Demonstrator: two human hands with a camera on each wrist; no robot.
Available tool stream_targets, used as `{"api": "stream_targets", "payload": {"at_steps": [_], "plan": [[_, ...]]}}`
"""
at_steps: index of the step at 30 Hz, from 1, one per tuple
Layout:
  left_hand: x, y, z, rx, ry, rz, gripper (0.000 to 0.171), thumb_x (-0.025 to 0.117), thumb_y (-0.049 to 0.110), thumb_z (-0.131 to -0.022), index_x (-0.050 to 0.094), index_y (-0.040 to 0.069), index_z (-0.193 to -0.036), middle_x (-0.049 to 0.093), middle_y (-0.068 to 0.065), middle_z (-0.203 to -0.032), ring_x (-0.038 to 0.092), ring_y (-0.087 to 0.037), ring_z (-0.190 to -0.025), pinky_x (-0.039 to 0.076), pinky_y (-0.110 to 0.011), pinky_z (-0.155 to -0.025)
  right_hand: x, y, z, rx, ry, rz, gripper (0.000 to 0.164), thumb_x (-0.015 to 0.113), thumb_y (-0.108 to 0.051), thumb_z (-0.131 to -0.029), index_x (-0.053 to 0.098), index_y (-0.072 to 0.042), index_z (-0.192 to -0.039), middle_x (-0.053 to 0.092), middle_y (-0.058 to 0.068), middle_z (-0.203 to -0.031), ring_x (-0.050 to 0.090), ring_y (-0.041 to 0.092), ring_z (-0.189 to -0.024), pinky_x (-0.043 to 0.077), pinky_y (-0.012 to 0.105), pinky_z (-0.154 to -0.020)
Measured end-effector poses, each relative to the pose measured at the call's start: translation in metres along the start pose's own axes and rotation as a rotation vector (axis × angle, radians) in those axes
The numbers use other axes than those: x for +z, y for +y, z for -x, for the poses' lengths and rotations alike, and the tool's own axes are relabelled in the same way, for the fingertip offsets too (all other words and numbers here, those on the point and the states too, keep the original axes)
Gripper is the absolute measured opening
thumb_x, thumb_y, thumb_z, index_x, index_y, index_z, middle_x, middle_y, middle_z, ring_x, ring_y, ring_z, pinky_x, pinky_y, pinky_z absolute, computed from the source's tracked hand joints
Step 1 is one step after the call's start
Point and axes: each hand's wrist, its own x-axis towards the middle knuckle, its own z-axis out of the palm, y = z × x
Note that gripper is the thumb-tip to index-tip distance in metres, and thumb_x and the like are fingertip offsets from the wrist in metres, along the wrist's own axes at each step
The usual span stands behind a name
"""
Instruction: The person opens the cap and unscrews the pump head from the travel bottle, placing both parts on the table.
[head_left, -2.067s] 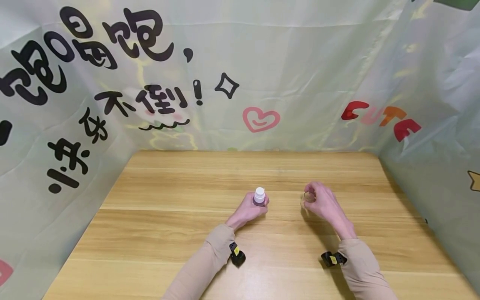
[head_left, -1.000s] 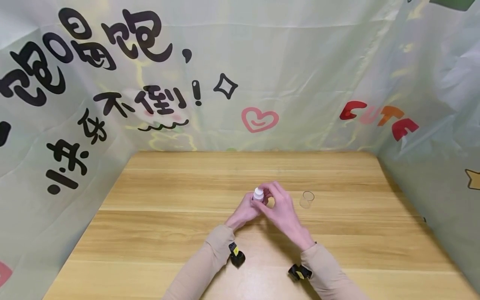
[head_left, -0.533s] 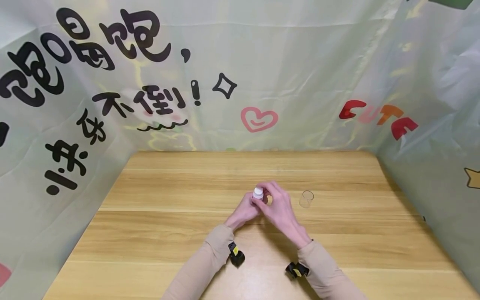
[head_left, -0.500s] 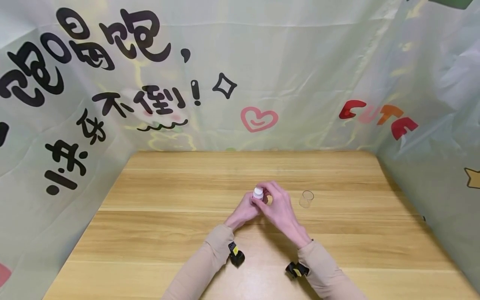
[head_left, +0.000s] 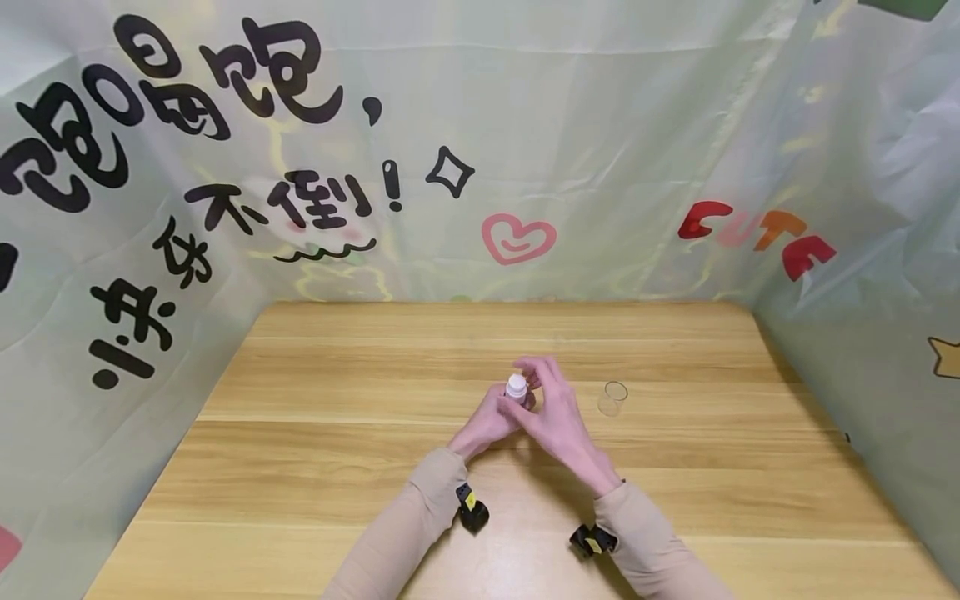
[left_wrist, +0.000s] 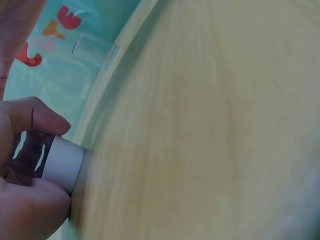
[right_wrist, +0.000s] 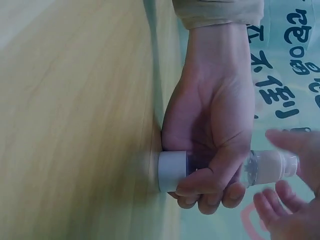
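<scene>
A small bottle with a white top [head_left: 516, 385] stands upright on the table, my left hand [head_left: 491, 421] wrapped round its dark, see-through body. Its pale base band [left_wrist: 64, 165] shows below the fingers in the left wrist view. My right hand [head_left: 553, 415] is at the bottle's top, thumb on the near side and fingers on the far side. In the right wrist view those fingers [right_wrist: 272, 205] stand spread, with a gap between them and the white collar [right_wrist: 269, 166]. Whether the right thumb touches the bottle is unclear.
A clear open cylinder [head_left: 611, 400], like a small cup, stands on the wooden table [head_left: 337, 483] to the right of the hands. Printed cloth walls [head_left: 615, 150] border the table at the back and both sides. Each wrist carries a black camera.
The right hand let go of the clear cylinder and moved left to the bottle's top. Its fingers closed on the top, then spread away from it. The left hand kept its hold.
</scene>
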Motion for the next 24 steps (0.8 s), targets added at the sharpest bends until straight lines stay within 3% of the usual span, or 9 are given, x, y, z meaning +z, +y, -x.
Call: {"api": "stream_targets", "payload": {"at_steps": [3, 7, 13, 17, 20, 24], "plan": [[0.0003, -0.0009, -0.0004, 0.009, 0.004, 0.026, 0.017, 0.058, -0.006, -0.08, 0.06, -0.015, -0.094, 0.064, -0.018, -0.086, 0.052, -0.005, -0.081, 0.044, -0.02, -0.081, -0.0004, -0.0006, -0.0002, -0.032, 0.014, 0.0, 0.041, 0.079, 0.002, -0.076, 0.066, -0.002, -0.114, 0.068, 0.015, -0.111, 0.067, 0.03, -0.099, 0.056, 0.049, -0.089], [-0.0004, -0.0019, -0.0007, 0.023, -0.007, 0.044, 0.016, 0.056, -0.009, -0.077, 0.058, -0.014, -0.091, 0.056, 0.005, -0.075, 0.051, -0.005, -0.073, 0.043, -0.02, -0.074, -0.0022, 0.0, 0.0003, -0.049, -0.034, -0.03, 0.05, 0.074, 0.004, -0.075, 0.065, -0.004, -0.124, 0.064, 0.018, -0.125, 0.064, 0.037, -0.114, 0.051, 0.057, -0.098], [-0.0006, -0.0009, -0.0005, -0.003, 0.001, 0.038, 0.016, 0.058, -0.005, -0.081, 0.058, -0.014, -0.093, 0.058, 0.001, -0.08, 0.051, -0.004, -0.076, 0.043, -0.019, -0.076, -0.002, 0.0038, 0.0007, -0.061, -0.012, -0.018, 0.046, 0.076, 0.004, -0.077, 0.064, -0.001, -0.121, 0.067, 0.016, -0.116, 0.067, 0.031, -0.102, 0.057, 0.048, -0.089], [-0.0008, -0.0007, 0.0002, 0.011, 0.009, 0.046, 0.014, 0.056, -0.007, -0.08, 0.057, -0.015, -0.091, 0.055, 0.0, -0.077, 0.049, -0.005, -0.074, 0.041, -0.019, -0.074, -0.0033, 0.0044, 0.0, -0.079, -0.058, -0.039, 0.052, 0.072, 0.005, -0.076, 0.061, -0.001, -0.127, 0.066, 0.019, -0.126, 0.065, 0.037, -0.115, 0.052, 0.054, -0.099], [-0.0003, -0.0004, 0.0001, 0.014, 0.011, 0.047, 0.016, 0.056, -0.008, -0.078, 0.06, -0.014, -0.093, 0.06, -0.005, -0.081, 0.052, -0.005, -0.078, 0.043, -0.019, -0.077, -0.0032, 0.0054, 0.0001, -0.049, -0.052, -0.04, 0.05, 0.075, 0.002, -0.08, 0.06, -0.001, -0.127, 0.064, 0.018, -0.124, 0.065, 0.036, -0.111, 0.054, 0.052, -0.097], [0.0004, -0.0006, -0.0004, -0.003, 0.026, 0.061, 0.01, 0.059, -0.006, -0.079, 0.061, -0.008, -0.088, 0.059, -0.001, -0.078, 0.051, -0.006, -0.076, 0.042, -0.02, -0.074, -0.0046, 0.0061, -0.0001, -0.053, -0.053, -0.074, 0.042, 0.073, 0.007, -0.078, 0.064, -0.001, -0.118, 0.067, 0.018, -0.118, 0.067, 0.035, -0.109, 0.056, 0.048, -0.095]]}}
